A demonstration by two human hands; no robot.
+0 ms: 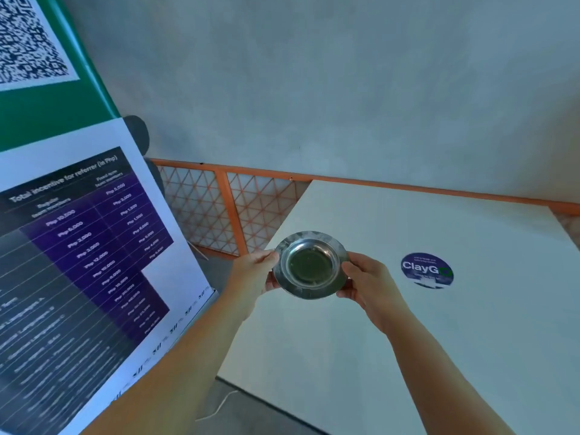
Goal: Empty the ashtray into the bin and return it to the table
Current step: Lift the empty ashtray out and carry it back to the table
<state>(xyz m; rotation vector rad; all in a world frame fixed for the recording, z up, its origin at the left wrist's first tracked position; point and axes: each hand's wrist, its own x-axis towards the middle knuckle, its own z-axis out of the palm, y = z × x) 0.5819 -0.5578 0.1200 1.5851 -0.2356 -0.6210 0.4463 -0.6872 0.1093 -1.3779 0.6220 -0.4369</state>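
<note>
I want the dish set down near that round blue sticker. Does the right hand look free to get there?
Probably yes. The right hand grips the ashtray with the left hand, and bare table lies between it and the sticker.

1. The bench [408,340] is a plain white square-ish top, one corner pointing toward the orange lattice railing [232,211].
2. Only thing stuck flat on it is a round blue "ClayGo" sticker [426,270], over toward the right side.
3. Grey floor [226,403] shows past its left edge, with a thin white cord [219,406] lying there.
</note>
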